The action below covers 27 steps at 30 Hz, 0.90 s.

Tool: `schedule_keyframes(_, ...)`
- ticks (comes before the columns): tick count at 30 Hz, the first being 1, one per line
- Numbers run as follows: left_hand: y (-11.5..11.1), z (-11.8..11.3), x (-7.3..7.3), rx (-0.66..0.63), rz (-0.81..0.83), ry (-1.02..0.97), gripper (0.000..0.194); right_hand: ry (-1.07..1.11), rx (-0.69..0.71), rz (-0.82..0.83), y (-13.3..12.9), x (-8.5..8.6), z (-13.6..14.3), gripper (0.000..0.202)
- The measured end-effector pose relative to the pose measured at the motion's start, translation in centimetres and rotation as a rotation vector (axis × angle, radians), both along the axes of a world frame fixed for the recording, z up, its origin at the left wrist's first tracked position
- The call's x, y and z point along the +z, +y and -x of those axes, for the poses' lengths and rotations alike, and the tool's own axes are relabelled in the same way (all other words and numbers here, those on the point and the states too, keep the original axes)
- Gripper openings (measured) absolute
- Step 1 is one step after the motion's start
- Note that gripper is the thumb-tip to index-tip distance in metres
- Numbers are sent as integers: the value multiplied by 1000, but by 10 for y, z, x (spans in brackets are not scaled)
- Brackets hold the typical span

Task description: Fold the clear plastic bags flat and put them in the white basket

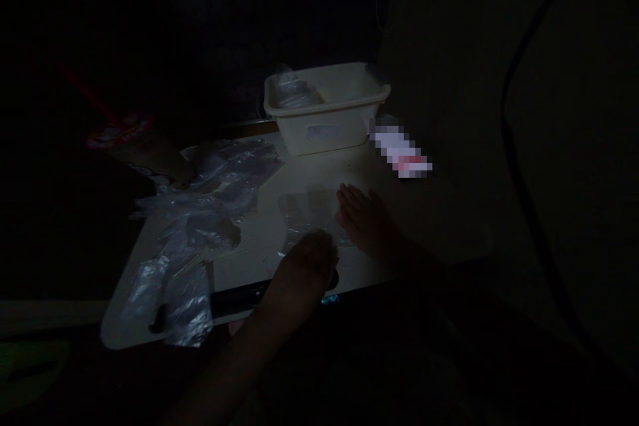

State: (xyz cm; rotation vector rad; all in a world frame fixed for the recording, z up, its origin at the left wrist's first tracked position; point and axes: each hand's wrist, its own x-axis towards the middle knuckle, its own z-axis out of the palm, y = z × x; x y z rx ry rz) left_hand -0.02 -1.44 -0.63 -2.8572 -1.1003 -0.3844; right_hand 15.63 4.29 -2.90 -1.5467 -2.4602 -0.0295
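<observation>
A clear plastic bag (309, 210) lies flat on the white tabletop (259, 239). At its near edge is my left hand (304, 266); the fingers are dark and blurred, so whether they hold anything is unclear. My right hand (363, 218) rests at the bag's right side, its fingers stretched out. Many more clear plastic bags (219, 193) are heaped loosely on the left of the table, some hanging over the front edge. A long black object (234, 299) runs along that edge, partly behind my left forearm.
Behind the bag stands a white tub (319, 130) with plastic in it. A bright, pixelated item (402, 150) lies right of the tub. At the left rear is a cup-like container (144, 146) with a red stick. A dark cable (519, 173) hangs at right.
</observation>
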Motion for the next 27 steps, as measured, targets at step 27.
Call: schedule_keyframes(27,8,-10,10,85,94,57,33,-8,12,-21,0,0,0,48)
